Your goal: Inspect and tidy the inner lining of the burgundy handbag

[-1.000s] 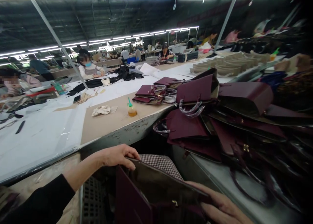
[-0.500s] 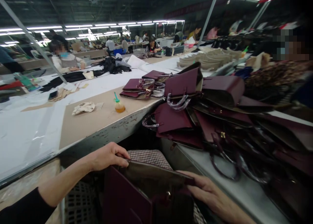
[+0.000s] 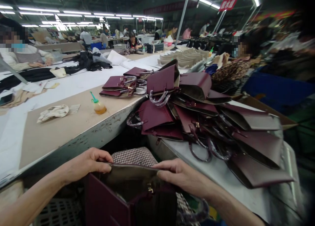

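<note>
A burgundy handbag (image 3: 108, 194) stands open over my lap, its dark olive lining and a small gold clasp showing inside. My left hand (image 3: 92, 163) pinches the far rim at its left corner, thumb on the inner side. Farther right along that same rim, my right hand (image 3: 178, 175) grips the edge with thumb and fingers. A plastic-wrapped handle hangs from the bag below my right wrist. Checked cloth (image 3: 134, 156) covers my lap behind the bag. The bag's lower part runs out of view.
A heap of burgundy handbags (image 3: 157, 116) covers the metal-edged table to the right. On the brown board ahead are a green-tipped bottle (image 3: 98, 105) of amber liquid and a crumpled cloth (image 3: 53, 113). A plastic crate (image 3: 59, 211) sits at lower left. Co-workers sit at tables beyond.
My view has turned to the right, so the tables and bags appear farther left. My right hand has come up higher on the rim; both hands keep hold of the handbag.
</note>
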The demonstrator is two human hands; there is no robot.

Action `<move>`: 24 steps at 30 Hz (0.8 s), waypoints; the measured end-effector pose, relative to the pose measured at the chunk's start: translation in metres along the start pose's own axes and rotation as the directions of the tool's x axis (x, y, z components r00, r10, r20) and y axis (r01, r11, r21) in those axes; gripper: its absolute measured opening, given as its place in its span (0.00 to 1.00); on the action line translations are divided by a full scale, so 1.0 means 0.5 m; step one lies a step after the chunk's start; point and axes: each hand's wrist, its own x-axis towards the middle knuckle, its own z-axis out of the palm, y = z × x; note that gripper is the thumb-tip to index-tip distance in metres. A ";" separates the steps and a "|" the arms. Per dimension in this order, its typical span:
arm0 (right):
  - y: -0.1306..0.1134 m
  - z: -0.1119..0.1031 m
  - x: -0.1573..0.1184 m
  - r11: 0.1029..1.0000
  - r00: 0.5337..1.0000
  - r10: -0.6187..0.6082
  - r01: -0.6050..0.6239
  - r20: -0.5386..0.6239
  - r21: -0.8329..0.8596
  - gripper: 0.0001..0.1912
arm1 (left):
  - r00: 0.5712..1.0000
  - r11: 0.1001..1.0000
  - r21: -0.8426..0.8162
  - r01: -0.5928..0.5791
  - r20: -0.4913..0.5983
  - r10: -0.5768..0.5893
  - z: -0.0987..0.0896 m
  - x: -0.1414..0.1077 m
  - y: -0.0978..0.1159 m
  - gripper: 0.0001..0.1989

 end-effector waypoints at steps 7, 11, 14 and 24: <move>0.016 0.006 0.021 1.000 1.000 -0.013 0.013 -0.002 -0.004 0.17 | 1.000 1.000 -0.007 -0.016 0.012 0.016 -0.002 -0.006 -0.008 0.12; 0.022 0.009 0.023 0.992 0.998 -0.036 0.030 -0.044 -0.125 0.15 | 1.000 1.000 -0.015 -0.022 0.010 0.022 -0.004 -0.011 -0.009 0.12; 0.037 0.020 0.025 0.963 0.987 -0.099 0.063 -0.127 -0.261 0.14 | 0.999 0.999 -0.028 -0.041 0.010 0.042 -0.004 -0.012 -0.008 0.11; -0.007 0.018 0.051 0.912 1.000 -0.004 0.015 0.027 -0.410 0.19 | 0.997 0.992 -0.097 -0.081 -0.024 0.079 0.001 -0.012 -0.012 0.11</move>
